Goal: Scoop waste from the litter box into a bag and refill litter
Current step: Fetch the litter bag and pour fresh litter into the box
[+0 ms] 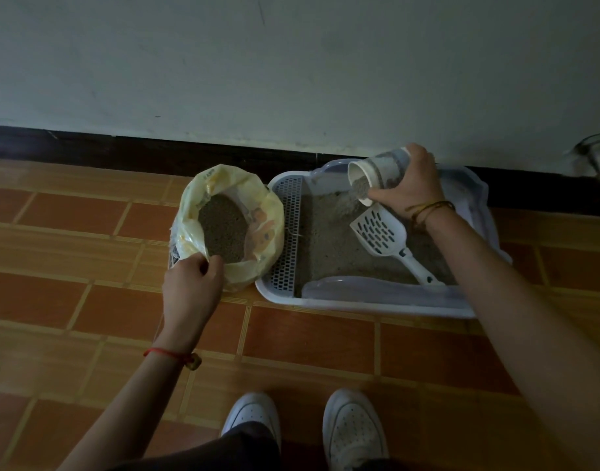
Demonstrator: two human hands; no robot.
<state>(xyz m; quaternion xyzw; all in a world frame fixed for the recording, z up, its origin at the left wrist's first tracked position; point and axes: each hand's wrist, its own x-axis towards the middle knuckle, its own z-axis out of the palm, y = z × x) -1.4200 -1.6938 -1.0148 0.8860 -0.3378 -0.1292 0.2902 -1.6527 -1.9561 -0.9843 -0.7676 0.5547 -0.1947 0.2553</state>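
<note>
A pale litter box (370, 299) sits on the floor by the wall, with grey litter inside and a perforated strip along its left side. My right hand (412, 185) grips a paper cup (376, 173) tilted over the box, and grey litter spills from its mouth. A white slotted scoop (381, 234) lies in the box on the litter, its handle pointing to the near right. Left of the box stands an open yellow litter bag (257, 229) full of grey granules. My left hand (193, 283) pinches the bag's near rim.
The floor is orange-brown tile (87, 300), with a dark skirting board (155, 151) under a pale wall. My two white shoes (302, 430) stand close below the box. A metal fitting (597, 161) sticks out at the far right by the wall.
</note>
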